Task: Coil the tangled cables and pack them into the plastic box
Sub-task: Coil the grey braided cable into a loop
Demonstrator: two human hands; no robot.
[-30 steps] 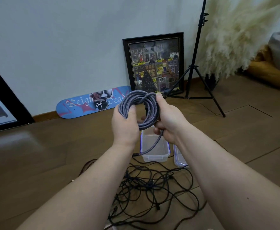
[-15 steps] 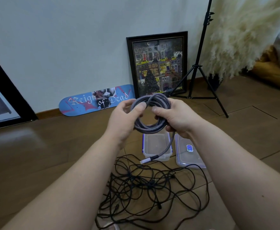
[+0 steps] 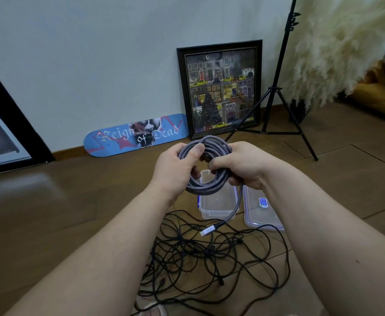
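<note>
I see two bare arms reaching forward over a wooden floor (image 3: 61, 213). Both hands hold one coil of grey braided cable (image 3: 207, 169) in the air, between them. The left hand (image 3: 175, 166) grips the coil's left side, its thumb pressed across the strands and its fingers (image 3: 196, 172) curled round behind. The right hand (image 3: 241, 166) grips the right side, fingers wrapped round the bundle. One loose end of the cable hangs down from the right hand and ends in a silver plug (image 3: 208, 230), which dangles above the floor.

Directly below the coil, partly hidden by it, a clear plastic box (image 3: 217, 205) sits open on the floor. Just beside it on the right lies its clear lid (image 3: 261, 215), with a small blue sticker, partly covered by the right forearm.

Nearer to me, a tangle of thin black cables (image 3: 207, 258) sprawls across the floor between the two forearms, reaching up to the near edge of the box and lid.

Against the pale wall behind, a blue skateboard deck (image 3: 136, 135) lies on its edge. To its right a framed picture (image 3: 221, 87) of a night-time street leans on the wall. A black tripod (image 3: 276, 92) stands in front of the picture's right side. Farther right are pale feathery pampas grass (image 3: 337, 46) and a mustard cushion (image 3: 378, 96). At far left a dark-framed panel (image 3: 6, 124) leans on the wall.
</note>
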